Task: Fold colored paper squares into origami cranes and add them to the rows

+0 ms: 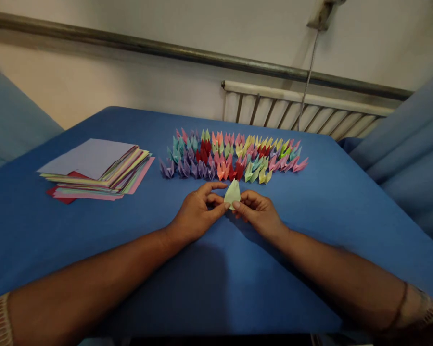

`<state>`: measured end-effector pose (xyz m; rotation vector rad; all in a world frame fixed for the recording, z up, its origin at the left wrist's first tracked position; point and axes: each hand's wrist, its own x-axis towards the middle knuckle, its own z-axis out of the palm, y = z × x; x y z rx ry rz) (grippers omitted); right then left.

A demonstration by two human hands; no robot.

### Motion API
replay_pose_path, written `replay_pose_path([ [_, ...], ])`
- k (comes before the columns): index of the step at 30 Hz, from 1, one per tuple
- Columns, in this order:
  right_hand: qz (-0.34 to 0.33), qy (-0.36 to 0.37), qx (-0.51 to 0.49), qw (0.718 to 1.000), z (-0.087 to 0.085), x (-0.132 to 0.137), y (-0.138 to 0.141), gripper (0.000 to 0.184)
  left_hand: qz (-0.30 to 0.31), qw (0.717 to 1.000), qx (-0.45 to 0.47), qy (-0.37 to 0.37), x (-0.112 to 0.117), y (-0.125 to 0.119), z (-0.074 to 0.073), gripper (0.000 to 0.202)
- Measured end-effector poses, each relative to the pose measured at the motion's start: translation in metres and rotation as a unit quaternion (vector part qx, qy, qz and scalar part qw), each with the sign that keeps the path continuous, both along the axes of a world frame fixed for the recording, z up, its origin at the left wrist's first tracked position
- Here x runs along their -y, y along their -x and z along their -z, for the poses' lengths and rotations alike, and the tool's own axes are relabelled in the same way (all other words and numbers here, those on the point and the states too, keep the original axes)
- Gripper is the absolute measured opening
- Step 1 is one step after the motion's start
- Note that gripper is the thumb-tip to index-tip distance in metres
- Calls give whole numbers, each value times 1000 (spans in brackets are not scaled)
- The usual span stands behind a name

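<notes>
Between my two hands is a small piece of folded pale green paper (pixel 233 192), pointed at the top and held upright just above the blue tabletop. My left hand (pixel 201 207) pinches its lower left edge with the thumb, the index finger stretched out beside it. On the other side my right hand (pixel 259 211) grips the lower right edge between thumb and curled fingers. Right behind the paper stand several rows of folded paper cranes (pixel 222 170) in purple, pink, red, yellow, green and blue.
A stack of coloured paper sheets (pixel 90 161) lies at the left on the blue tablecloth (pixel 159 298). A radiator (pixel 274 108) and a long metal pipe (pixel 159 50) run along the wall behind. Blue curtains (pixel 411 144) hang at both sides.
</notes>
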<state>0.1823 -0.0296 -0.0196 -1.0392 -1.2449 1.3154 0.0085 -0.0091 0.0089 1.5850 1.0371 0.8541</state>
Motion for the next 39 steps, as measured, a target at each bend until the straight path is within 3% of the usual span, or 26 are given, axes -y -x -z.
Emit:
replay_pose_path([
  [5, 25, -31, 21, 999, 0, 4, 0, 36, 21, 997, 46, 51, -3, -2, 6, 24],
  [13, -6, -44, 59, 997, -5, 6, -3, 39, 21, 992, 55, 112, -3, 0, 3, 22],
  [21, -3, -119, 151, 981, 0, 9, -3, 33, 13, 994, 69, 84, -3, -2, 2, 24],
  [24, -2, -120, 149, 982, 1, 9, -3, 31, 14, 994, 76, 81, -3, -2, 2, 30],
  [32, 31, -96, 116, 988, -3, 7, -4, 34, 29, 981, 100, 165, -5, -3, 5, 31],
  [39, -23, -71, -4, 997, -7, 8, -4, 36, 62, 923, 214, 315, -9, 5, 1, 31],
])
